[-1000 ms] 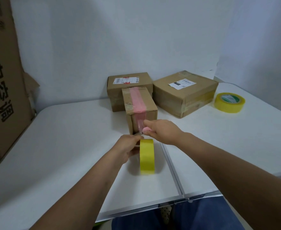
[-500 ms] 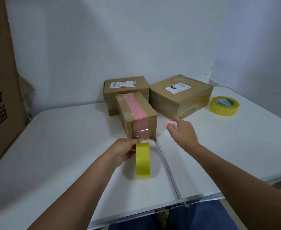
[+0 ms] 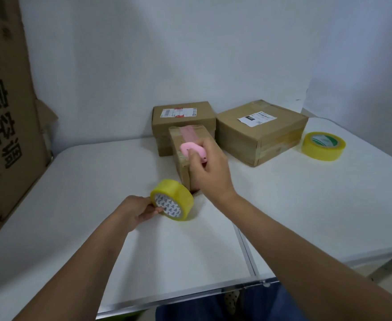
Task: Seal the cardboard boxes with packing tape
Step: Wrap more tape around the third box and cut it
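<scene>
Left hand (image 3: 136,210) grips yellow tape roll (image 3: 172,199) on worktop (image 3: 294,212) just before small box (image 3: 191,156); right hand (image 3: 207,172), nearer, holds pink cutter (image 3: 192,151) over box's near end, long axis running away

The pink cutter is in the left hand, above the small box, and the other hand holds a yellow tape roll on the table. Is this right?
Not quite. The head view shows the pink cutter in the right hand, above the small box; the left hand holds the yellow tape roll on the table.
</scene>
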Motion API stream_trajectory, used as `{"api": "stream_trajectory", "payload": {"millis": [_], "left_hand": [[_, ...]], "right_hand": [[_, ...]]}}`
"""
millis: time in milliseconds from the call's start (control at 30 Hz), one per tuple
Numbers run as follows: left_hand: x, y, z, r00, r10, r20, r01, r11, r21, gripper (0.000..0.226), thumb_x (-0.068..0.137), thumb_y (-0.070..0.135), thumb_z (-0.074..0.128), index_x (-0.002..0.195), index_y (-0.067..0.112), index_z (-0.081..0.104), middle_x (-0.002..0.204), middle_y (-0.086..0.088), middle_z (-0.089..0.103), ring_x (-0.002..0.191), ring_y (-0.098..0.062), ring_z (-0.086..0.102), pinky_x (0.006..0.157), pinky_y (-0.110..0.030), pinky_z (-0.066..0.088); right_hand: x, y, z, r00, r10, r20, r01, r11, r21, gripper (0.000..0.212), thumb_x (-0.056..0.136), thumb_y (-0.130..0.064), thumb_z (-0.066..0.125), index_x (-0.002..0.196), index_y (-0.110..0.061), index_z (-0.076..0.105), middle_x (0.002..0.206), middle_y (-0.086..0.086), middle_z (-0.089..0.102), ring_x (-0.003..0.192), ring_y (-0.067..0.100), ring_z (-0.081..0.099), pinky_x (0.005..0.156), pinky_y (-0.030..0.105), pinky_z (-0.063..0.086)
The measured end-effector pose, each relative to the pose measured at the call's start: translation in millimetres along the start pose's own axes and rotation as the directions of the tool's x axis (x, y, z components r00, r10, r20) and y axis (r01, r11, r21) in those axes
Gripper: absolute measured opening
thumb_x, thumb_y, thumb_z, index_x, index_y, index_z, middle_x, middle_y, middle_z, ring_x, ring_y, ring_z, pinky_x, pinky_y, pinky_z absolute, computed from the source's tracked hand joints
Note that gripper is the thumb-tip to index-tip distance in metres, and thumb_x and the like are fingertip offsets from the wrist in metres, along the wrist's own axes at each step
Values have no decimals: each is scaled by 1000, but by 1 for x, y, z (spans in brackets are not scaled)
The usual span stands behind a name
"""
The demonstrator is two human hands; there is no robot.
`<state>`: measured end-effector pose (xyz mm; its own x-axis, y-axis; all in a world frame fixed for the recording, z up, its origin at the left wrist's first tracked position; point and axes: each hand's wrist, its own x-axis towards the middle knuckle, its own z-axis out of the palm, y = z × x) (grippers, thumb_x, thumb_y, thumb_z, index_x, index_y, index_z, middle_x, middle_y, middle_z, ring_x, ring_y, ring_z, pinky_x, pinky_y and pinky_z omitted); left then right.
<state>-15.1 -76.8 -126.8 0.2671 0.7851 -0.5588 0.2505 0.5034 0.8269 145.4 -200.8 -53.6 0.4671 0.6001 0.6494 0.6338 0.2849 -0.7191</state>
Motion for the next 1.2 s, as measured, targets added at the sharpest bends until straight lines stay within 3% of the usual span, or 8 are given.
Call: {"api": "stream_trajectory", "payload": {"millis": [100, 267, 467, 700, 867, 967, 1067, 1200], "left_hand": [[8, 2, -12, 996, 72, -55, -69, 996, 55, 13, 93, -1, 57, 81, -4, 62, 60, -15, 68, 45, -16, 64, 46, -21, 55], [20, 0, -27, 955, 263, -140, -128, 786, 605, 25, 91, 20, 64, 68, 9, 60, 53, -8, 55, 48, -21, 46, 50, -23, 36], [16, -1, -23, 937, 335, -97, -74, 463, 883, 46, 88, 45, 64, 110, 6, 61, 111, -15, 65, 99, -31, 61, 77, -33, 47], [-3, -21, -6, 857, 491, -158, -109, 472, 875, 26, 98, 19, 47, 119, 3, 51, 123, -19, 53, 110, -37, 56, 86, -41, 46], [-15, -20, -4, 829, 469, -305, -115, 676, 728, 37, 91, -3, 44, 127, -8, 38, 135, -28, 36, 114, -46, 52, 91, -44, 43], [-30, -12, 4, 702, 625, -341, -333, 712, 619, 34, 85, -7, 47, 118, 1, 45, 130, -21, 36, 97, -43, 57, 78, -41, 42], [-45, 0, 23, 521, 804, -286, -530, 567, 630, 31, 84, -11, 47, 110, 6, 52, 125, -16, 40, 94, -37, 57, 80, -43, 47], [-52, 13, 50, 404, 908, -113, -622, 363, 694, 27, 88, -6, 48, 104, 13, 60, 117, -7, 49, 109, -26, 54, 94, -36, 36]], "right_hand": [[1, -10, 16, 996, -13, 94, 13, 1000, 0, 12, 93, -21, 53, 98, -13, 60, 85, -5, 58, 75, 11, 51, 69, 24, 48], [6, -11, 24, 992, 54, 117, -49, 998, -41, 3, 94, -23, 53, 92, -24, 53, 91, -4, 58, 81, 18, 54, 71, 39, 49], [4, -1, 21, 990, 108, 87, -108, 994, -4, 12, 96, -22, 52, 88, -31, 49, 82, -12, 56, 75, 4, 54, 62, 15, 41], [0, 4, 0, 979, 202, 20, -203, 977, 58, 8, 94, -20, 52, 96, -16, 58, 85, -2, 61, 79, 16, 59, 68, 39, 51], [-12, 17, -22, 960, 248, -128, -239, 968, 81, 9, 95, -18, 51, 96, -18, 60, 95, -5, 60, 79, -2, 54, 67, 13, 43], [-22, 44, -37, 912, 360, -197, -366, 931, 8, 14, 96, -19, 49, 101, -16, 61, 111, 1, 52, 89, -3, 55, 76, 11, 43], [-37, 82, -53, 840, 529, -121, -541, 799, -262, 28, 97, -21, 46, 120, -9, 57, 118, 10, 56, 105, 24, 57, 91, 36, 47], [-50, 114, -66, 752, 659, 8, -581, 669, -463, 32, 95, -22, 53, 126, -11, 52, 123, 12, 60, 113, 30, 56, 100, 48, 43]]}}
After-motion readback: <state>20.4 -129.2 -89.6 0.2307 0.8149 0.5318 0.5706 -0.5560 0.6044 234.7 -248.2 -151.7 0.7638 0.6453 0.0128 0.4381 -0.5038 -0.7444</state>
